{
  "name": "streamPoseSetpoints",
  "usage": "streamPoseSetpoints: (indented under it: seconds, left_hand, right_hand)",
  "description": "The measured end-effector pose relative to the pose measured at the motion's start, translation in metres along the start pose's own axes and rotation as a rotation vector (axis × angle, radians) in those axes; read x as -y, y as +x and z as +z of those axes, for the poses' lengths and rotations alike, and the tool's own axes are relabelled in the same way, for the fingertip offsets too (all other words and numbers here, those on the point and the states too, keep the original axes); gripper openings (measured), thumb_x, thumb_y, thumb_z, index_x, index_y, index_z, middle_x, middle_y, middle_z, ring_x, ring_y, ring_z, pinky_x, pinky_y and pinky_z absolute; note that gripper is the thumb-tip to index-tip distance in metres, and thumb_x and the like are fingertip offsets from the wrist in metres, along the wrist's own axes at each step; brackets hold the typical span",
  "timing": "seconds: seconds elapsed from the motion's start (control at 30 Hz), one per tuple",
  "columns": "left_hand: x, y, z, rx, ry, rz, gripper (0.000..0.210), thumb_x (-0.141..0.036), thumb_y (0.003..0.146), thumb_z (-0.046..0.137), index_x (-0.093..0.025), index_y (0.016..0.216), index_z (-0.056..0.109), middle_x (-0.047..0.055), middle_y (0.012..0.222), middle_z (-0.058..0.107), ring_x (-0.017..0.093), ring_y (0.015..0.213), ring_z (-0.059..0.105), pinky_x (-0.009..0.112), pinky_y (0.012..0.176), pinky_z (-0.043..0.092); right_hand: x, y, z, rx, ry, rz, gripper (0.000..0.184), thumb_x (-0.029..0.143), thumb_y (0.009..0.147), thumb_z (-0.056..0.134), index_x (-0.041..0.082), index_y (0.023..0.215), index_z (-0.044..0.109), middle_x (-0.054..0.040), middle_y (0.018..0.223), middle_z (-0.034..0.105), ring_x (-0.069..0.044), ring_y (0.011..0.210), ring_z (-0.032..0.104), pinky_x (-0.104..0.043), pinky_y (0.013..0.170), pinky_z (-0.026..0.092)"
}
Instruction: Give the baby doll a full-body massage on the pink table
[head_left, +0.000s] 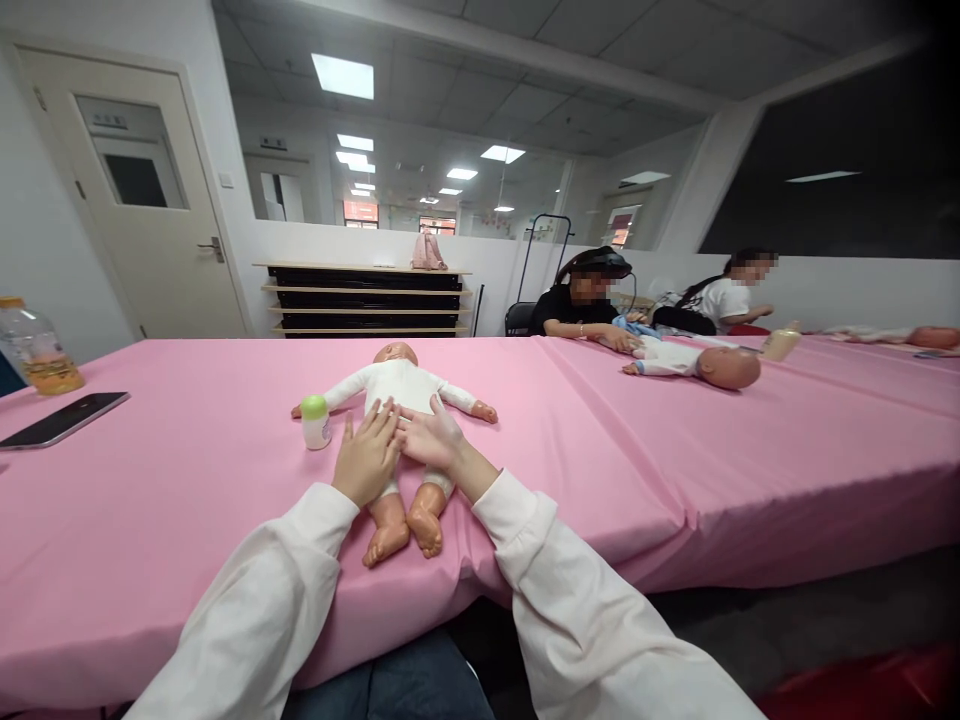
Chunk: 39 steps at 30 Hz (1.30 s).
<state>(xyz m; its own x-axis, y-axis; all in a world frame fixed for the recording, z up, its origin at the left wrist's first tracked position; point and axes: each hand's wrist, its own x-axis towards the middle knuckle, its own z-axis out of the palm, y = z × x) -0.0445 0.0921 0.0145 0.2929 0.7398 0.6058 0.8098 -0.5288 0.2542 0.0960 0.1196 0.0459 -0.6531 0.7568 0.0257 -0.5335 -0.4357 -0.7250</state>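
Note:
A baby doll (405, 382) in a white long-sleeved suit lies on its back on the pink-covered table (210, 500), its head away from me and its bare feet towards me. Over its belly, my left hand (369, 450) lies with the palm down and fingers stretched out. Beside it my right hand (431, 435) is turned palm up, fingers extended; its fingertips meet or overlap those of my left hand. Neither hand holds anything. Left of the doll's body stands a small bottle (316, 428) with a green cap, close to its arm.
At the left lie a phone (64, 420) and a bottle of amber liquid (37, 350). On the right a person (581, 300) handles another doll (675, 360), with a cream bottle (781, 342) behind it. A second person (731, 295) sits farther off. The table's front edge is near me.

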Motion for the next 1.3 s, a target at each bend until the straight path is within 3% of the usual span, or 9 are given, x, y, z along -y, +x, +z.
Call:
streamPoseSetpoints:
  seconds: [0.17, 0.33, 0.47, 0.63, 0.8, 0.9, 1.1, 1.2, 1.3]
  left_hand:
    - [0.014, -0.001, 0.012, -0.151, 0.0, -0.169, 0.048, -0.031, 0.087, 0.032, -0.013, 0.128, 0.046, 0.014, 0.135, 0.043, 0.028, 0.127, 0.037, 0.05, 0.105, 0.023]
    - [0.029, 0.016, 0.011, -0.233, -0.036, -0.048, 0.041, -0.026, 0.079, 0.036, -0.016, 0.112, 0.059, 0.01, 0.118, 0.059, 0.025, 0.112, 0.053, 0.04, 0.095, 0.04]
    - [0.036, 0.06, 0.0, -0.212, -0.098, -0.081, 0.035, -0.021, 0.077, 0.036, -0.02, 0.097, 0.065, 0.004, 0.099, 0.068, 0.022, 0.093, 0.061, 0.035, 0.084, 0.046]
    - [0.032, 0.12, 0.012, -0.258, -0.193, -0.064, 0.034, -0.015, 0.077, 0.036, -0.017, 0.097, 0.063, 0.005, 0.105, 0.065, 0.021, 0.103, 0.057, 0.034, 0.093, 0.043]
    - [0.047, 0.151, 0.045, -0.185, -0.165, -0.061, 0.037, -0.018, 0.082, 0.037, -0.013, 0.112, 0.057, 0.009, 0.119, 0.058, 0.021, 0.118, 0.047, 0.036, 0.102, 0.035]
    - [0.063, 0.149, 0.065, -0.058, -0.097, -0.064, 0.041, -0.028, 0.088, 0.034, -0.014, 0.122, 0.051, 0.009, 0.131, 0.049, 0.022, 0.127, 0.036, 0.039, 0.105, 0.03]
    - [0.08, 0.13, 0.083, 0.059, 0.062, -0.272, 0.047, -0.045, 0.09, 0.027, -0.029, 0.132, 0.04, 0.003, 0.144, 0.032, 0.034, 0.135, 0.016, 0.064, 0.102, 0.009]
    - [0.083, 0.124, 0.082, 0.036, 0.086, -0.497, 0.064, -0.057, 0.085, 0.03, -0.019, 0.136, 0.037, 0.014, 0.143, 0.031, 0.041, 0.132, 0.02, 0.066, 0.1, 0.013]
    - [0.084, 0.119, 0.08, -0.081, 0.103, -0.567, 0.072, -0.057, 0.082, 0.036, -0.007, 0.134, 0.037, 0.025, 0.138, 0.034, 0.041, 0.129, 0.027, 0.062, 0.099, 0.022]
  right_hand:
    - [0.015, -0.004, -0.01, -0.083, 0.014, -0.201, 0.053, 0.045, 0.091, 0.016, 0.01, 0.112, 0.05, -0.0146, 0.123, 0.053, -0.018, 0.111, 0.055, -0.036, 0.097, 0.04]
    - [0.03, 0.006, -0.023, -0.41, -0.497, -0.392, 0.024, 0.024, 0.083, 0.044, 0.015, 0.101, 0.057, -0.0095, 0.099, 0.065, -0.017, 0.09, 0.064, -0.039, 0.096, 0.04]
    - [0.054, 0.026, -0.029, -0.402, -0.946, -0.571, 0.021, 0.021, 0.079, 0.052, 0.017, 0.098, 0.059, -0.0057, 0.096, 0.066, -0.017, 0.096, 0.061, -0.036, 0.094, 0.042]
    - [0.077, 0.064, -0.041, -0.328, -1.409, -0.68, 0.028, 0.017, 0.082, 0.047, 0.02, 0.108, 0.058, -0.0031, 0.115, 0.06, -0.016, 0.111, 0.053, -0.035, 0.1, 0.037]
    - [0.071, 0.092, -0.068, -0.179, -1.644, -0.619, 0.049, 0.016, 0.083, 0.043, 0.019, 0.131, 0.037, -0.0085, 0.13, 0.049, -0.02, 0.116, 0.048, -0.04, 0.1, 0.037]
    - [0.058, 0.096, -0.086, -0.17, -1.75, -0.557, 0.052, 0.023, 0.087, 0.04, 0.018, 0.137, 0.029, -0.0107, 0.14, 0.036, -0.02, 0.128, 0.035, -0.042, 0.108, 0.026]
    - [0.057, 0.085, -0.097, -0.246, -1.871, -0.286, 0.055, 0.043, 0.09, 0.032, 0.025, 0.141, 0.02, -0.0042, 0.15, 0.014, -0.021, 0.138, 0.009, -0.051, 0.11, 0.01]
    - [0.063, 0.074, -0.101, -0.346, -1.892, -0.147, 0.06, 0.051, 0.089, 0.031, 0.024, 0.141, 0.02, -0.0057, 0.149, 0.015, -0.024, 0.138, 0.009, -0.054, 0.108, 0.008]
    - [0.06, 0.069, -0.105, -0.631, -1.919, -0.198, 0.056, 0.047, 0.09, 0.033, 0.017, 0.137, 0.033, -0.0127, 0.144, 0.029, -0.026, 0.135, 0.021, -0.054, 0.108, 0.012]
